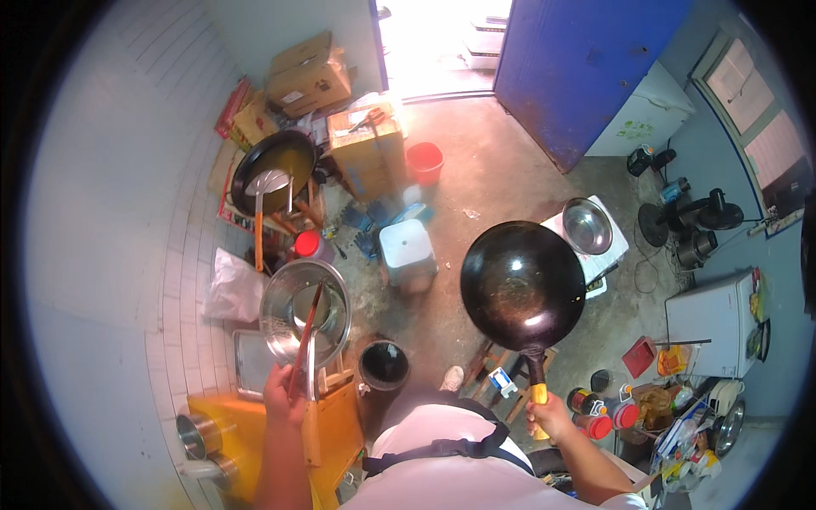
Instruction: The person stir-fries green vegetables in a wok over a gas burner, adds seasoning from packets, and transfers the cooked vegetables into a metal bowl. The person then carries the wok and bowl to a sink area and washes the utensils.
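My left hand [284, 390] is closed around red-brown chopsticks [307, 339] at the near rim of a stainless-steel bowl [271, 312]. The chopsticks reach into the bowl; whether my fingers also grip its rim, I cannot tell. A utensil with a metal shaft and a wooden handle [312, 435] crosses the same rim beside my hand, its working end not clearly visible. On the other side, my right hand [549, 415] grips the yellow wooden handle [540, 394] of a dark wok [519, 287]. The wok's shiny inside faces up towards me.
A second wok [290, 153] with yellowish liquid and a skimmer stands at left. Below are an orange cabinet [255, 427] and a dark bin [384, 364]. A white-lidded container [407, 245] sits mid-floor. At right, a steel basin [587, 225] rests beyond the held wok.
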`<action>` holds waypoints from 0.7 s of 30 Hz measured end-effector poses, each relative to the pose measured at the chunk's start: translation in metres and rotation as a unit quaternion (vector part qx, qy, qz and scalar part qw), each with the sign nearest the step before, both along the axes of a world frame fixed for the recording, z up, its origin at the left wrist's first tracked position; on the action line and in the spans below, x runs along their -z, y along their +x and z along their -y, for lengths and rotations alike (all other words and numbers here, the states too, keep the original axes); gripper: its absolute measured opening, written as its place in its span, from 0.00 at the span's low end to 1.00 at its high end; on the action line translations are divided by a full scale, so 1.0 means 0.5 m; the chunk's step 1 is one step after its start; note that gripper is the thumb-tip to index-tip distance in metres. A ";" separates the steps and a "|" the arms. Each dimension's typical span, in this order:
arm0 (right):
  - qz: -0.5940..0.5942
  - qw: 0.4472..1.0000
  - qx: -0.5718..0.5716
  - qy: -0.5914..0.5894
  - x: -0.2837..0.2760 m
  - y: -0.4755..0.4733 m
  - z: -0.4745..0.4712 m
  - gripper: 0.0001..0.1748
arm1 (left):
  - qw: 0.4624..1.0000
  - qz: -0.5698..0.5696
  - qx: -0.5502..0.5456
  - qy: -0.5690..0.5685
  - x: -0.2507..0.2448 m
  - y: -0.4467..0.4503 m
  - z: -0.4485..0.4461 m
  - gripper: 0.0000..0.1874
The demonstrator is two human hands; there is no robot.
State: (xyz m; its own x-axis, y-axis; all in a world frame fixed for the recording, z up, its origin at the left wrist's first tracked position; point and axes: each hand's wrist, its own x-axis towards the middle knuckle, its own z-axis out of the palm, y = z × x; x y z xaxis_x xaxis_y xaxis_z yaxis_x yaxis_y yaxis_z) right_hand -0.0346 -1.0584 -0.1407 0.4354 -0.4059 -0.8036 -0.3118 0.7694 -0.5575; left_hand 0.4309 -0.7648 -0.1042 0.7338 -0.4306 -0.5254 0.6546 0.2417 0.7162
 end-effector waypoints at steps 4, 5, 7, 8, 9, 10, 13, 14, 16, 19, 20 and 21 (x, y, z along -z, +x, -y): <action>0.002 0.998 0.061 -0.032 -0.002 0.046 0.174 0.06 | 0.999 -0.019 0.040 0.023 -0.024 0.066 0.244 0.14; 0.021 0.996 0.075 -0.041 -0.001 0.061 0.220 0.06 | 0.999 -0.028 0.042 0.021 -0.021 0.085 0.306 0.15; -0.001 0.995 0.082 -0.052 0.004 0.096 0.324 0.05 | 0.998 -0.035 0.052 0.019 -0.008 0.127 0.427 0.16; 0.001 0.995 0.085 -0.049 0.006 0.116 0.377 0.05 | 0.998 -0.030 0.061 0.019 0.000 0.150 0.488 0.17; 0.006 0.995 0.089 -0.045 0.013 0.144 0.434 0.05 | 0.996 -0.010 0.090 -0.018 0.008 0.177 0.550 0.17; 0.002 0.995 0.082 -0.058 0.020 0.170 0.492 0.05 | 0.996 -0.020 0.087 -0.005 0.015 0.206 0.613 0.17; 0.004 0.992 0.112 -0.052 0.035 0.260 0.657 0.05 | 0.995 -0.031 0.085 -0.042 0.014 0.298 0.808 0.17; -0.010 0.991 0.121 -0.048 0.039 0.292 0.705 0.04 | 0.994 -0.021 0.105 -0.033 0.003 0.330 0.868 0.17; 0.000 0.991 0.130 -0.023 0.037 0.346 0.804 0.03 | 0.989 -0.006 0.145 -0.040 -0.026 0.388 0.993 0.18; 0.003 0.991 0.134 -0.006 0.033 0.422 0.946 0.04 | 0.991 -0.015 0.130 0.010 -0.067 0.476 1.186 0.19; -0.008 0.992 0.125 -0.001 0.035 0.448 0.999 0.05 | 0.989 -0.011 0.147 -0.014 -0.075 0.506 1.249 0.19; -0.005 0.991 0.131 0.007 0.041 0.474 1.056 0.05 | 0.990 -0.009 0.144 -0.007 -0.077 0.536 1.316 0.18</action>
State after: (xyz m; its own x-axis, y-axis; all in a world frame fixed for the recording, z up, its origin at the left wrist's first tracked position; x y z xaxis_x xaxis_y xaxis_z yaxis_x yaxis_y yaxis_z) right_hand 0.2022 -1.5863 -0.1610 0.3091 -0.4924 -0.8136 -0.1052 0.8326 -0.5438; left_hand 0.6991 -1.4227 -0.0659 0.5707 -0.6279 -0.5292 0.7103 0.0541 0.7018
